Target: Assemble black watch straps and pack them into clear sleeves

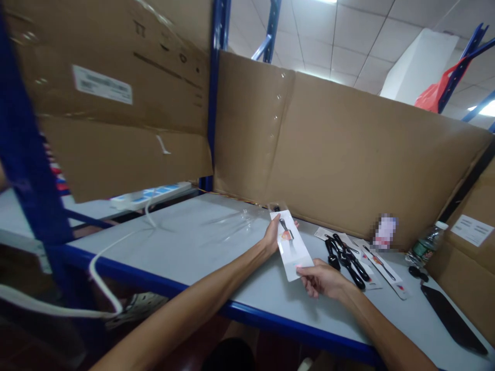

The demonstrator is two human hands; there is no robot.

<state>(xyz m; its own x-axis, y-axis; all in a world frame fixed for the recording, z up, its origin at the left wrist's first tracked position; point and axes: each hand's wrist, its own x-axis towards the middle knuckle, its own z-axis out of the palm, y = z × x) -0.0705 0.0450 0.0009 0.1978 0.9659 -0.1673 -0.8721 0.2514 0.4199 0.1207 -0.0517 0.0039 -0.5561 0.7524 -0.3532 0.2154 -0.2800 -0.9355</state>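
Over the table, both hands hold a long white packaging card [294,252] printed with a dark-handled kitchen utensil. My left hand [273,234] grips its far left edge, near a small black piece at the top. The near end is pinched between the thumb and fingers of my right hand [323,278]. Right of the card lie several black-handled utensils [346,263], some resting on other white cards. A similar printed card [382,268] lies just beyond them. Clear plastic sleeves [240,221] are spread on the table left of my left hand.
The grey table [154,252] has a blue metal front edge. Cardboard sheets [348,154] wall it at the back and sides. On the right are a water bottle [427,242], small black round pieces [418,273] and a black flat object [452,319]. A white cable [104,257] hangs left.
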